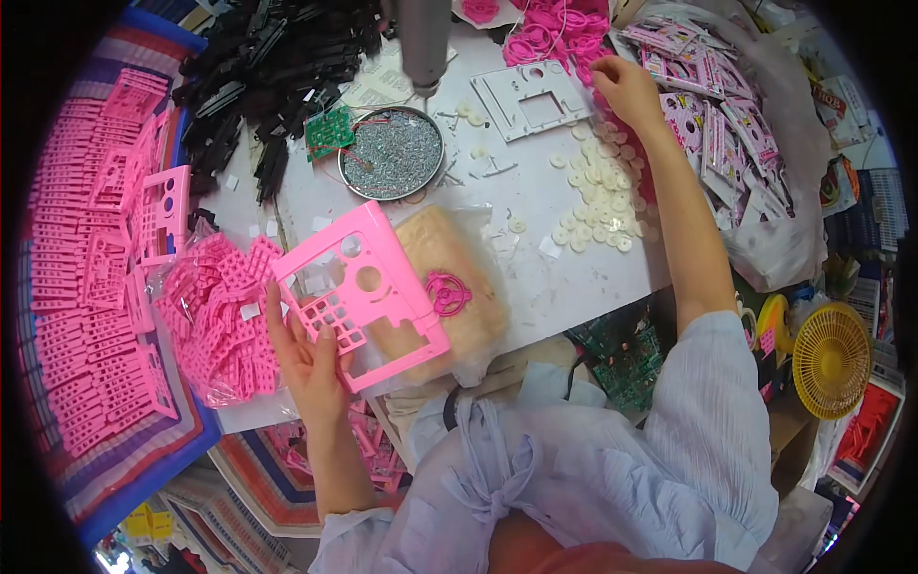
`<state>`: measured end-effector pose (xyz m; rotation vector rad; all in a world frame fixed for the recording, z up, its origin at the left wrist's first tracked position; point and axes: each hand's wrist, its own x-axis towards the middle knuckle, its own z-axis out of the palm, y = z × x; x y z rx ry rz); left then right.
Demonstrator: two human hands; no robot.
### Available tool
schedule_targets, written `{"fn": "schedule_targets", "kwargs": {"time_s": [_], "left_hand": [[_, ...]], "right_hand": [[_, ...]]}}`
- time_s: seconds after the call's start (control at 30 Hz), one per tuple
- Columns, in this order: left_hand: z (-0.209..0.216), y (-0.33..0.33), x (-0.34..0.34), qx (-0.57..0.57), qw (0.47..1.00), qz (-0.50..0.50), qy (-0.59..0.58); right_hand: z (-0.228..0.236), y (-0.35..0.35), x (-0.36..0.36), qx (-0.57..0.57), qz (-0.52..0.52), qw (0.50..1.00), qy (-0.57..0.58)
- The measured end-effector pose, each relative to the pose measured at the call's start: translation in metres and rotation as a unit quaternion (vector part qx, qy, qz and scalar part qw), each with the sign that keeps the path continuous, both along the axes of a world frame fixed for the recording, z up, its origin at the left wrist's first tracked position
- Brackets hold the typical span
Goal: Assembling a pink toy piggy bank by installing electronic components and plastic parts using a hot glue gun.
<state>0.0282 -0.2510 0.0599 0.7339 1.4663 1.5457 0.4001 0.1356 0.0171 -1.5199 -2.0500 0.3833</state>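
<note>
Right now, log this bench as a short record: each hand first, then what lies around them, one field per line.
Left hand: the hand grips a pink panel by its left edge
Right hand: the hand is at the edge of a bright pink pile; whether it holds a piece is unclear
Under panel's right side: tan block
On block: pink wheel-shaped piece
Beyond panel: small metal pieces in a round dish
Near right forearm: white discs
Far left: rows of pink parts
</note>
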Motion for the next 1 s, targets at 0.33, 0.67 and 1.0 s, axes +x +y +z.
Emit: {"fn": "schedule_targets", "kwargs": {"time_s": [0.33, 0.67, 1.0], "left_hand": [[-0.003, -0.003, 0.012, 0.061, 0.992, 0.065, 0.094], [0.012, 0.031, 0.06, 0.18, 0.834, -0.067, 0.518], [0.026, -0.001, 0.021, 0.136, 0.973, -0.057, -0.174]], "right_hand": [[0.024, -0.044, -0.033, -0.203, -0.037, 0.955, 0.215], [0.147, -0.24, -0.123, -0.336, 0.259, 0.857, 0.293], [0.07, -0.219, -0.159, -0.308, 0.362, 0.783, 0.401]]}}
